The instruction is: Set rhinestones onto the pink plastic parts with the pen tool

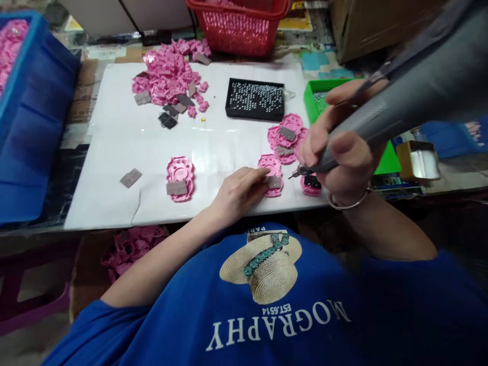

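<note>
My right hand (348,152) is wrapped round a grey electric screwdriver (396,107). Its thin bit points down and left, a little to the right of a pink plastic part (270,161). That part lies flat on the white board, a small grey plate (273,182) across its lower half. My left hand (240,190) grips the part's left edge with its fingertips, some of them hidden. Another pink part with a grey plate (176,187) lies further left. To the upper right, several pink parts with plates (286,134) are piled together, and one with a black piece (311,182) lies below the screwdriver.
A black tray of small screws (254,99) stands behind, with a green tray (312,101) right of it. Loose pink pieces (168,71) form a heap at the back left. A blue bin (38,127) and a red basket (240,30) flank the white board (107,137).
</note>
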`<state>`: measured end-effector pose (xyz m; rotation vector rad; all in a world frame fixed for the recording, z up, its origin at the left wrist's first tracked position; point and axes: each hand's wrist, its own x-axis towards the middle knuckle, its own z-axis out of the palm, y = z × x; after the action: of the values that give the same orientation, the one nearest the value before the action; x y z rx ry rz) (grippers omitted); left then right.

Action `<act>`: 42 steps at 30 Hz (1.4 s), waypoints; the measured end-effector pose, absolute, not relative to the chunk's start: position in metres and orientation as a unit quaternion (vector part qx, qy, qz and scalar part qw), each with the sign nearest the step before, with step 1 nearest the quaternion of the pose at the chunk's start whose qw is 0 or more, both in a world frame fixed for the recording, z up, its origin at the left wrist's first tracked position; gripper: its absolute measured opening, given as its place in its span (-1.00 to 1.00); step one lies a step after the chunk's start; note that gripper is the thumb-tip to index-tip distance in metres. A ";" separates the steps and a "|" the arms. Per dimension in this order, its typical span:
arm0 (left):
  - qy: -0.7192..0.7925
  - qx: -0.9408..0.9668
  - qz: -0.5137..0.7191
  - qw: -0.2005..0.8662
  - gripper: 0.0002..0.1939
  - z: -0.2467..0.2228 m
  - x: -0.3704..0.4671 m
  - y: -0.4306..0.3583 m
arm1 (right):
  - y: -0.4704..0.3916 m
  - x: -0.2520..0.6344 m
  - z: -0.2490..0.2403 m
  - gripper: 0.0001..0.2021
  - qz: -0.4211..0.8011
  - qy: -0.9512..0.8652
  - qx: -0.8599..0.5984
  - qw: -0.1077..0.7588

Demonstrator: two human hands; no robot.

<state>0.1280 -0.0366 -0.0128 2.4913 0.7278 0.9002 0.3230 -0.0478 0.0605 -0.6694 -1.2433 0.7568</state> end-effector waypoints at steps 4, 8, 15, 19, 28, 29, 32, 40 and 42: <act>0.245 0.890 0.334 0.192 -0.76 -0.013 0.125 -0.035 | -0.041 0.381 0.074 -0.75 0.154 -0.542 -0.359 0.745; 0.252 0.889 0.324 0.204 -0.76 -0.012 0.125 -0.034 | -0.025 0.459 0.062 -0.60 -0.017 -0.500 -0.431 0.751; 0.266 0.886 0.314 0.213 -0.79 -0.007 0.126 -0.036 | -0.016 0.503 0.034 -0.55 -0.054 -0.491 -0.464 0.735; 0.281 0.887 0.302 0.208 -0.79 -0.007 0.126 -0.036 | -0.017 0.500 0.030 -0.52 -0.034 -0.488 -0.484 0.726; 0.272 0.888 0.306 0.208 -0.79 -0.005 0.128 -0.036 | -0.012 0.505 0.028 -0.54 -0.030 -0.469 -0.468 0.748; 0.272 0.888 0.307 0.208 -0.79 -0.005 0.128 -0.036 | -0.012 0.505 0.028 -0.55 -0.028 -0.471 -0.465 0.749; 0.274 0.887 0.308 0.210 -0.79 -0.005 0.127 -0.036 | -0.012 0.505 0.026 -0.54 -0.017 -0.472 -0.455 0.755; 0.272 0.886 0.311 0.212 -0.81 -0.005 0.128 -0.036 | -0.012 0.506 0.024 -0.58 0.042 -0.478 -0.464 0.745; 0.271 0.886 0.312 0.212 -0.81 -0.005 0.128 -0.036 | -0.012 0.504 0.024 -0.58 0.020 -0.477 -0.459 0.749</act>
<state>0.1277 -0.0360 -0.0052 2.4596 0.7530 0.8659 0.5045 -0.0117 0.0242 -1.0033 -1.0430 0.0430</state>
